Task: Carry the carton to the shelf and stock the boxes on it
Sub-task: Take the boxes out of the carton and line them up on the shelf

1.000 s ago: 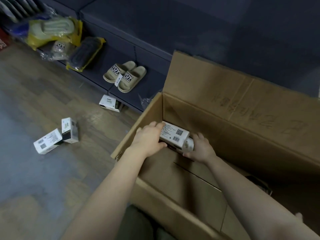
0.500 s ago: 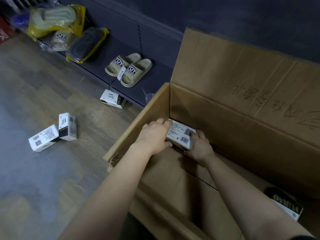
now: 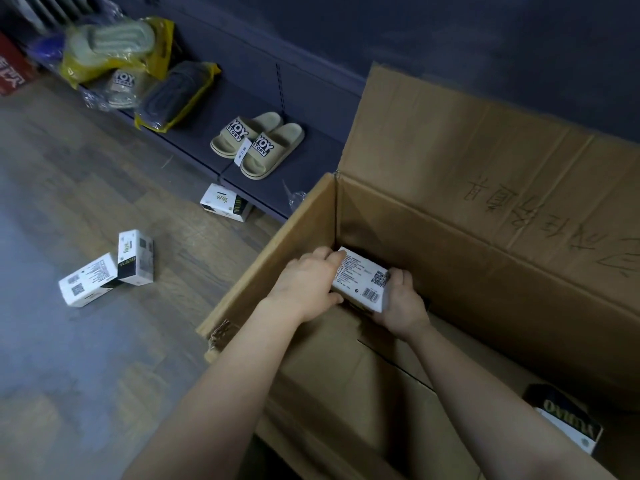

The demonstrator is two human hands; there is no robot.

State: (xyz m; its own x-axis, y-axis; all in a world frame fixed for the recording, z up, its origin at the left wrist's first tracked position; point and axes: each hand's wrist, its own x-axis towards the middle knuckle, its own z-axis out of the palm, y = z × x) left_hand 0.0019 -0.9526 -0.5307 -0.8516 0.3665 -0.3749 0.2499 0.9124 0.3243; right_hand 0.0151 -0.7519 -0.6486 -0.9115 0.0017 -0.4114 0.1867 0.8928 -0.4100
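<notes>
Brown carton (image 3: 485,271), white barcoded box (image 3: 363,284), beige slippers (image 3: 258,143)

White box sunk deeper into the carton

The white box (image 3: 360,280), held between the left grip (image 3: 304,285) and the right grip (image 3: 403,306), has been lowered slightly toward the far left corner of the carton (image 3: 450,271). A second box (image 3: 568,424) at the near right has been brought into view.
</notes>
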